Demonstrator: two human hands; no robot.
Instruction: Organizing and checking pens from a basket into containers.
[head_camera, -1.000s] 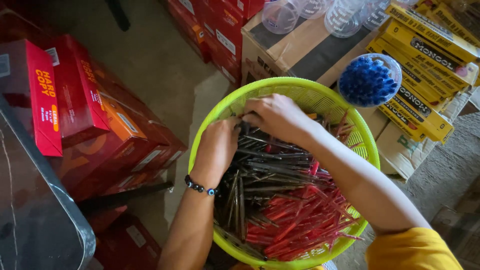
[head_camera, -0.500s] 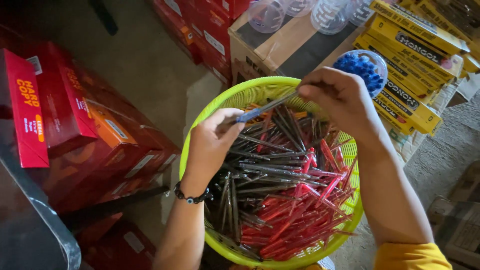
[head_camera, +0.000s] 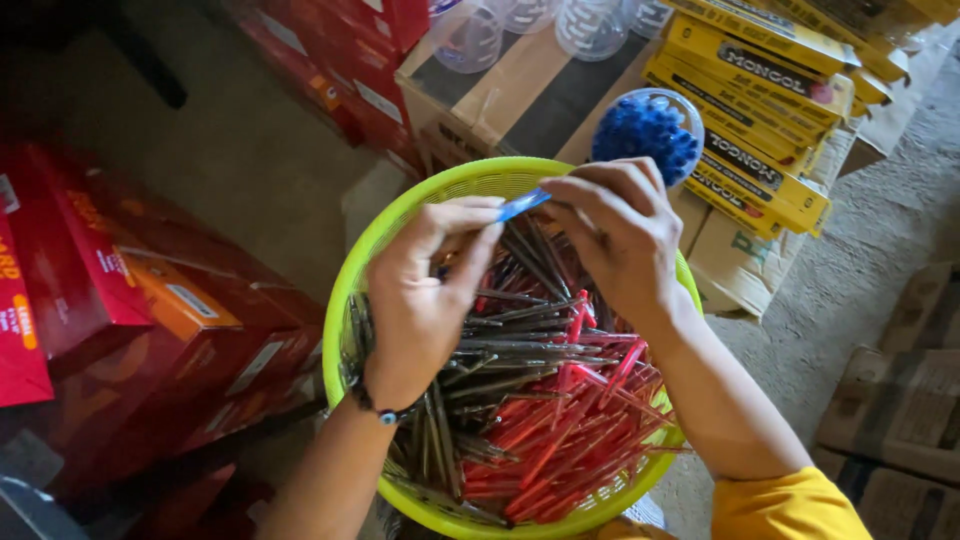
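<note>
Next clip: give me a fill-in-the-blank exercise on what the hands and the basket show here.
1. The left hand and right hand together pinch a small ____ cap.
2. The pens lie in a round ____ basket.
3. The clear tub beyond the basket holds ____ caps.
4. The stacked boxes at upper right are ____.

Missing words: blue; green; blue; yellow

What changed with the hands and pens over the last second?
Both hands rose out of the pens. The left hand and right hand now pinch one blue pen between them above the green basket. The tub of blue caps stayed put.
</note>
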